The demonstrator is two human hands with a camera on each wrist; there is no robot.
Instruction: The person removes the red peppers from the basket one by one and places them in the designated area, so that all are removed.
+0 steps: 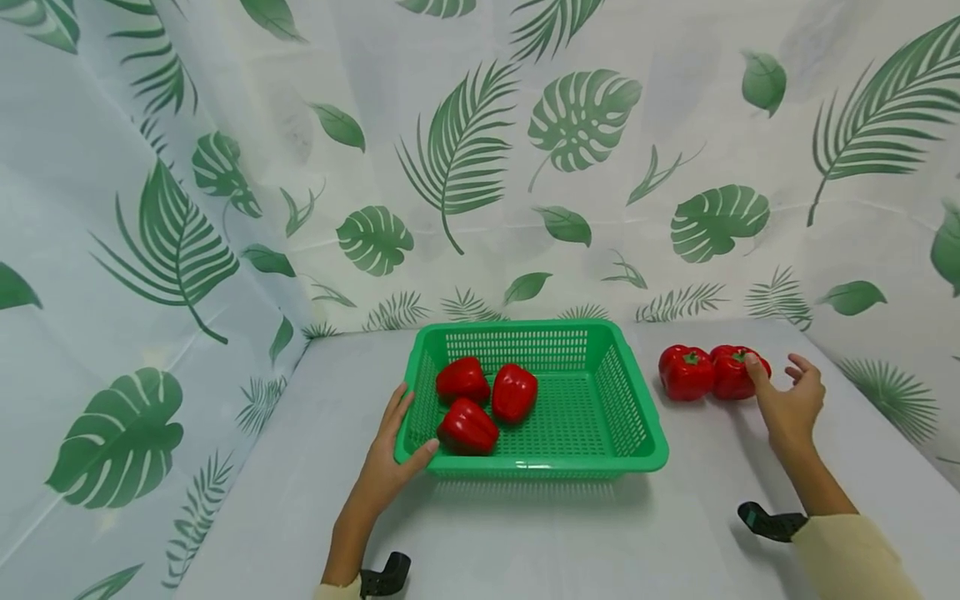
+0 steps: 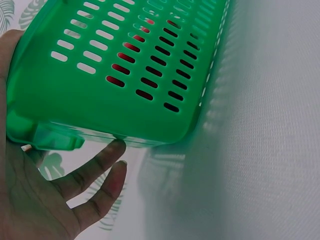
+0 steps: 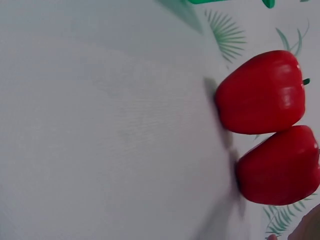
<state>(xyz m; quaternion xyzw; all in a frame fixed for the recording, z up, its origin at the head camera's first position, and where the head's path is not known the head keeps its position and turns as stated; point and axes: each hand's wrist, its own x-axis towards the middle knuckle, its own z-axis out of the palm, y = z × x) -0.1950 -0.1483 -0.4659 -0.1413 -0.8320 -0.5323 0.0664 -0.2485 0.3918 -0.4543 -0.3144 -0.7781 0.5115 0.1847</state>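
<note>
In the head view, my left hand (image 1: 382, 475) holds the front left corner of a green plastic basket (image 1: 525, 463), its thumb over the rim. In the left wrist view, the other fingers (image 2: 90, 170) are outside, one fingertip against the basket wall. Three red bell peppers lie in the basket's left half, one pepper (image 1: 468, 427) nearest the front. To the right of the basket, my right hand (image 1: 791, 408) is at another red bell pepper (image 1: 729, 375), thumb in front of it and fingers spread apart. Against that one sits a second bell pepper (image 1: 686, 373), stem up.
The basket and the loose peppers stand on a white-covered table (image 1: 555, 542). Behind them hangs a leaf-printed curtain (image 1: 480, 275), which also runs along the left and right sides. Dark straps with small devices are on both wrists.
</note>
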